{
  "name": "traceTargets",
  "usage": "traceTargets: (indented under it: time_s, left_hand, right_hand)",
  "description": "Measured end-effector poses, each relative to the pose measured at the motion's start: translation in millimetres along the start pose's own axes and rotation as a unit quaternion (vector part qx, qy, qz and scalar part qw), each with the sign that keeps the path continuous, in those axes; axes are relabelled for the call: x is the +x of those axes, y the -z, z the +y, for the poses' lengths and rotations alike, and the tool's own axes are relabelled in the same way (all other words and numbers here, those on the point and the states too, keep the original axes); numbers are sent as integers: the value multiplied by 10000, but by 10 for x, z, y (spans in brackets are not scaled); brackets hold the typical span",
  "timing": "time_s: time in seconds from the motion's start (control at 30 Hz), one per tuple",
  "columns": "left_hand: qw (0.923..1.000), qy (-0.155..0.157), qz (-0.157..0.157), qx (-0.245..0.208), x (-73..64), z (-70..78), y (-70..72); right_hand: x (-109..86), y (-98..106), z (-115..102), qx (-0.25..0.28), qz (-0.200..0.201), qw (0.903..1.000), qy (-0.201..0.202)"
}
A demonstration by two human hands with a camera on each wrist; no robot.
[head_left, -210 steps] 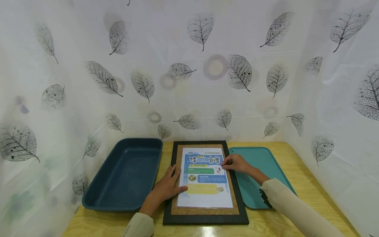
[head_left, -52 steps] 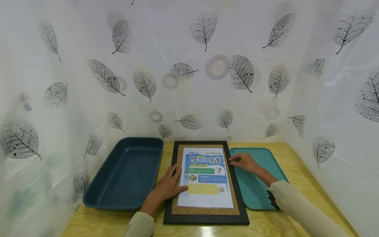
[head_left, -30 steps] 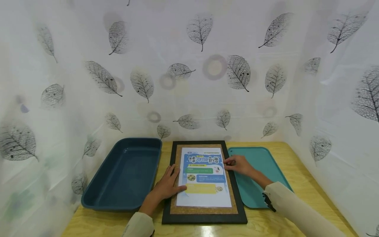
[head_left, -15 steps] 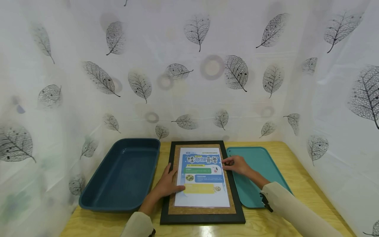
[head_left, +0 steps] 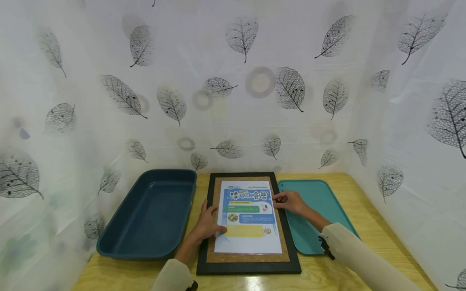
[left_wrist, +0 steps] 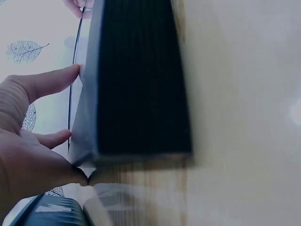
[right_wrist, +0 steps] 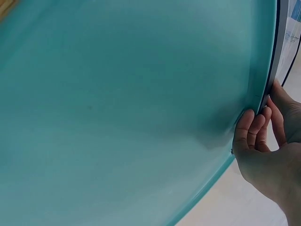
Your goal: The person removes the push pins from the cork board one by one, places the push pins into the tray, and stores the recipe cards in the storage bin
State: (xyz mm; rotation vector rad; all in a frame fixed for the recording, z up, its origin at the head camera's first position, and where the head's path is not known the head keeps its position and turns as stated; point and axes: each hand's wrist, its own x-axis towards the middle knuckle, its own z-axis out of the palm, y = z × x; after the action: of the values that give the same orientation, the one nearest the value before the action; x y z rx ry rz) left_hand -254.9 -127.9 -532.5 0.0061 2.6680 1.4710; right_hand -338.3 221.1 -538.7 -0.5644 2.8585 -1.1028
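A black-framed cork board (head_left: 249, 268) lies on the table in the head view, with a printed sheet (head_left: 251, 245) on it. My left hand (head_left: 206, 225) straddles the board's left frame bar. Its thumb rests on the sheet's left margin, and the fingers are at the outer side of the frame. In the left wrist view that hand (left_wrist: 28, 136) arches at the dark frame (left_wrist: 141, 84). My right hand (head_left: 291, 201) has thumb and forefinger together at the sheet's right edge. In the right wrist view, that hand's (right_wrist: 277, 136) other fingers curl. I cannot tell whether they pinch anything small.
Left of the board stands a deep dark-blue bin (head_left: 149, 218). A flat teal tray (head_left: 313, 218) lies close against the board's right side. All sit on a pale wooden table (head_left: 367, 218), with a leaf-print curtain (head_left: 236, 117) rising behind and at both sides.
My right fingertips have moved left, from beyond the sheet onto its right edge. My left fingers have shifted outward to the frame's left side, while the thumb stays on the sheet.
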Motion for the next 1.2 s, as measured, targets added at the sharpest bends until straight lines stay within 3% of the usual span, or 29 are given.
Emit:
traceTargets:
  time_s: [0.2, 0.33, 0.47, 0.6, 0.77, 0.93, 1.07, 1.2]
  left_hand:
    - [9999, 15, 128, -93, 0, -8, -42]
    - [9994, -189, 149, -229, -29, 2, -45]
    - [9973, -497, 50, -534, -58, 3, -42]
    - [9945, -475, 100, -932, -71, -6, -70]
    - [9907, -176, 630, -1197, -57, 15, -145]
    - [9805, 48, 1372, -1404, -26, 53, -159]
    - [9740, 195, 1745, -1432, 0, 123, -55]
    - [9650, 248, 1773, -1918, 19, 236, 156]
  right_hand:
    - [-7, 5, 3, 7, 5, 10000, -18]
    - [-10, -10, 21, 25, 11, 10000, -2]
    - [-4, -24, 22, 40, -24, 10000, -1]
    - [2, -37, 16, 38, -7, 9999, -98]
    - [14, -55, 21, -63, 76, 9999, -102]
    - [29, -81, 32, -122, 157, 9998, 84]
    - [14, -73, 18, -122, 136, 9995, 267]
    - [-8, -37, 32, -95, 78, 9995, 293]
